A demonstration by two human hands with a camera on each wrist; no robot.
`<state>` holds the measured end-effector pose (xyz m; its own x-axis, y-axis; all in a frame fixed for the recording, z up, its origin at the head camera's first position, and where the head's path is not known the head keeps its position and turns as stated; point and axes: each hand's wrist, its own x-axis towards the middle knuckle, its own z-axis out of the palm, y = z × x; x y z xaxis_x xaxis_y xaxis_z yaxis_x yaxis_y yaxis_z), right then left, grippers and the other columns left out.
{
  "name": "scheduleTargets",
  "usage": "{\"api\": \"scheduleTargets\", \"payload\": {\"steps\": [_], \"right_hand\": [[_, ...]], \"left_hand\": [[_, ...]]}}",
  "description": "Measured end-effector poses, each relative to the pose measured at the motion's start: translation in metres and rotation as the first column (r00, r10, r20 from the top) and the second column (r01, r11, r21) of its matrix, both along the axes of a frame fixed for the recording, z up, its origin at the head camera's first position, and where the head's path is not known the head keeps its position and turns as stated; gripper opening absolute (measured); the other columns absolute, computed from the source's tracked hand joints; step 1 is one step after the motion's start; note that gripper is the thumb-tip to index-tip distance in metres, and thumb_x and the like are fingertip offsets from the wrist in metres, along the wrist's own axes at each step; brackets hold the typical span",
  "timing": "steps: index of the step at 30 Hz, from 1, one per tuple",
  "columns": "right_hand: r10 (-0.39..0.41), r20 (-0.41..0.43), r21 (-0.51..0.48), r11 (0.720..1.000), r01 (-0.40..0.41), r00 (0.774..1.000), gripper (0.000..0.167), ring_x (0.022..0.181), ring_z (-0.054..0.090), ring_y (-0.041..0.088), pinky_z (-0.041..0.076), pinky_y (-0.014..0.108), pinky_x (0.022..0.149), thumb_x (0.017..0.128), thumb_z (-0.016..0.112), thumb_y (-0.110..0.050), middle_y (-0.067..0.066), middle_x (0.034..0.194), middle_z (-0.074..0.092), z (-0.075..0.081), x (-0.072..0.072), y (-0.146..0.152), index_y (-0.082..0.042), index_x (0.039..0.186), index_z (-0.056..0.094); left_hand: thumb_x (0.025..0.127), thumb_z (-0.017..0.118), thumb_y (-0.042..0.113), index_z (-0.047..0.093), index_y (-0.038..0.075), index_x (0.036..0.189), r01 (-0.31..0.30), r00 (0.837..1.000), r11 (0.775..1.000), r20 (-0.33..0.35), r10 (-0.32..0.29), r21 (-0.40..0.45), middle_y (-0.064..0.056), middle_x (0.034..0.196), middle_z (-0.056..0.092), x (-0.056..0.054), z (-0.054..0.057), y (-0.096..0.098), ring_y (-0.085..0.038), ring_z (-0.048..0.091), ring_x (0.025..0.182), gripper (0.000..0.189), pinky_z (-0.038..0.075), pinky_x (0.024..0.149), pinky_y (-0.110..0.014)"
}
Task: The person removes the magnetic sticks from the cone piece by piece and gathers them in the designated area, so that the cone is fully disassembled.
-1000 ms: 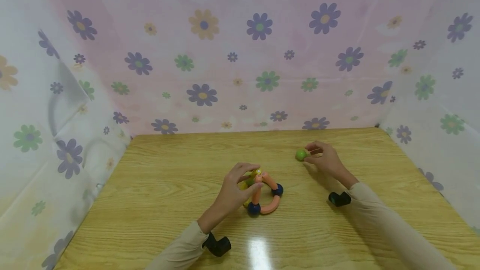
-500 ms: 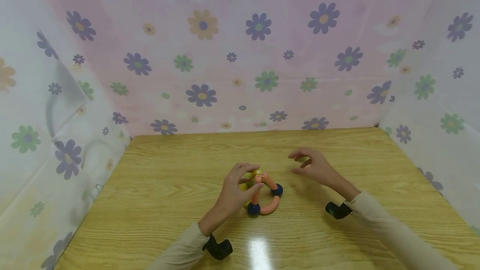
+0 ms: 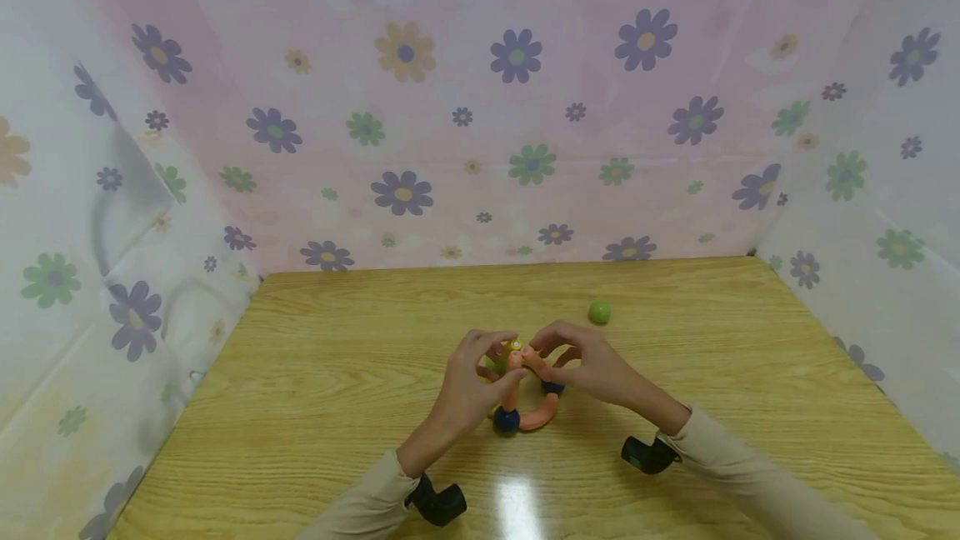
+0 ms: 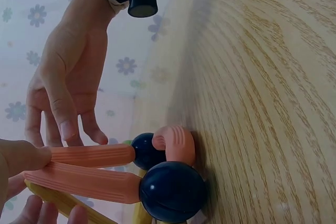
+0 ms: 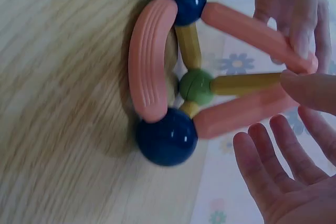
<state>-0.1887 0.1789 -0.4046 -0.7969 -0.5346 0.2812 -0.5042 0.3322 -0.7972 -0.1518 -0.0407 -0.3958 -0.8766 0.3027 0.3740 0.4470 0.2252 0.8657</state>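
- Ball-and-rod toy frame (image 3: 513, 386): standing on the bench (image 3: 345, 357), a little right of centre in the head view, between both hands.
- Left hand (image 3: 468, 373): pinching the upper rod ends, its thumb on the left coral rod (image 4: 86, 182) and its fingers on the far side, by a yellow rod.
- Right hand (image 3: 596, 365): thumb and index finger about the upper part of the right coral rod (image 5: 241, 114), the remaining fingers spread apart; whether they pinch the rod, I cannot tell.
- The two coral rods rise from the left navy ball (image 4: 173, 191) and the right navy ball (image 5: 167, 136), leaning together at the top.
- A curved coral rod (image 5: 149, 59) joins these balls low down on the near side.
- Behind it sits a green ball (image 5: 196, 86), with an upright yellow rod (image 5: 247, 83) running up towards the hands and other yellow pieces linking it to the navy balls.
- A loose green ball (image 3: 599, 312) lies farther back on the bench, beyond the right hand and apart from the frame.
- Beige sleeves (image 3: 750, 469) and black wrist cameras (image 3: 648, 455) are on both arms.
- A flower-printed sheet (image 3: 450, 90) rises behind the wood-grained bench and along its sides.
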Motion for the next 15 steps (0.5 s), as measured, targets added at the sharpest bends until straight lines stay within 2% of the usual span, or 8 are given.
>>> {"api": "scheduleTargets", "payload": {"steps": [4, 7, 11, 15], "right_hand": [[-0.035, 0.004, -0.003, 0.999, 0.035, 0.999, 0.025, 0.090, 0.060, 0.021, 0.052, 0.035, 0.072, 0.084, 0.073, -0.009, 0.000, 0.096, 0.064, 0.001, 0.004, -0.008, -0.015, 0.106, 0.064], [-0.066, 0.017, 0.003, 0.998, 0.066, 0.998, 0.020, 0.090, 0.061, 0.020, 0.051, 0.035, 0.073, 0.086, 0.071, -0.013, 0.000, 0.096, 0.064, 0.001, 0.005, -0.010, -0.014, 0.105, 0.064], [-0.071, 0.024, 0.004, 0.997, 0.071, 0.997, 0.019, 0.091, 0.062, 0.023, 0.052, 0.038, 0.074, 0.087, 0.069, -0.012, 0.004, 0.097, 0.066, 0.006, 0.007, -0.012, -0.010, 0.105, 0.064], [-0.058, 0.027, 0.003, 0.998, 0.058, 0.998, 0.020, 0.092, 0.063, 0.029, 0.052, 0.040, 0.076, 0.085, 0.069, -0.003, 0.011, 0.099, 0.066, 0.020, 0.013, -0.016, -0.002, 0.105, 0.064]], "left_hand": [[0.083, 0.073, 0.008, 0.059, 0.007, 0.121, 0.002, 1.000, 1.000, 0.001, -0.002, -0.004, -0.010, 0.097, 0.056, -0.009, -0.016, 0.001, -0.028, 0.058, 0.084, 0.040, 0.053, 0.062, -0.033], [0.084, 0.073, 0.012, 0.059, 0.009, 0.115, 0.021, 1.000, 1.000, -0.005, -0.021, 0.000, -0.003, 0.094, 0.057, -0.013, -0.020, 0.001, -0.021, 0.058, 0.082, 0.034, 0.052, 0.060, -0.031], [0.084, 0.072, 0.012, 0.059, 0.012, 0.107, 0.036, 0.999, 0.999, 0.000, -0.036, 0.004, 0.000, 0.095, 0.058, -0.014, -0.018, -0.001, -0.019, 0.057, 0.084, 0.026, 0.052, 0.060, -0.030], [0.083, 0.072, 0.004, 0.061, 0.005, 0.104, 0.044, 0.999, 0.999, -0.006, -0.044, 0.002, -0.008, 0.098, 0.060, -0.007, -0.005, -0.002, -0.026, 0.058, 0.085, 0.024, 0.052, 0.060, -0.032]]}}
